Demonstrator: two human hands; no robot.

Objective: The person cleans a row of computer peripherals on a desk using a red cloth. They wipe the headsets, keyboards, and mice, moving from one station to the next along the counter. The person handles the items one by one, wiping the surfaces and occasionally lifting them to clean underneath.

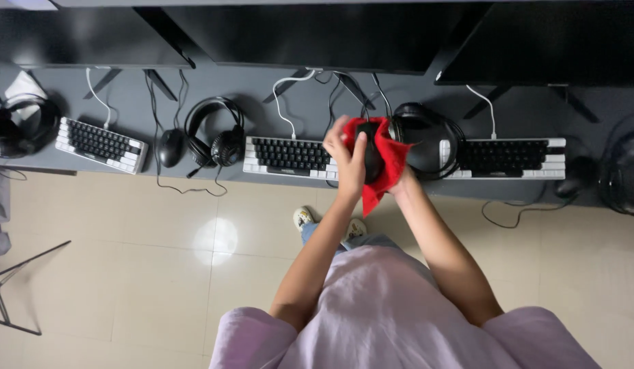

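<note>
Between the two raised hands sits a black computer mouse [371, 158], lifted off the grey desk [194, 89] and half wrapped in a red cloth [388, 164]. The left hand [345, 160] is closed around the mouse's near side, fingers curled over its top. The right hand [401, 184] is almost wholly under the cloth, so I cannot tell how it grips, only that it seems to press the cloth against the mouse.

A thin cable appears to run from the mouse back toward the monitors; if the hands pull farther from the desk, I judge it could go taut and tug the mouse loose, or drag across the black-and-white keyboard [289, 156] just beyond the left hand. The cloth's hanging corner might also snag that keyboard's keys. Black headphones [426, 140] lie just past the right hand and could be knocked.

Whose cable is whose is hard to follow in the tangle behind. The mouse's underside and the right fingers are hidden.
</note>
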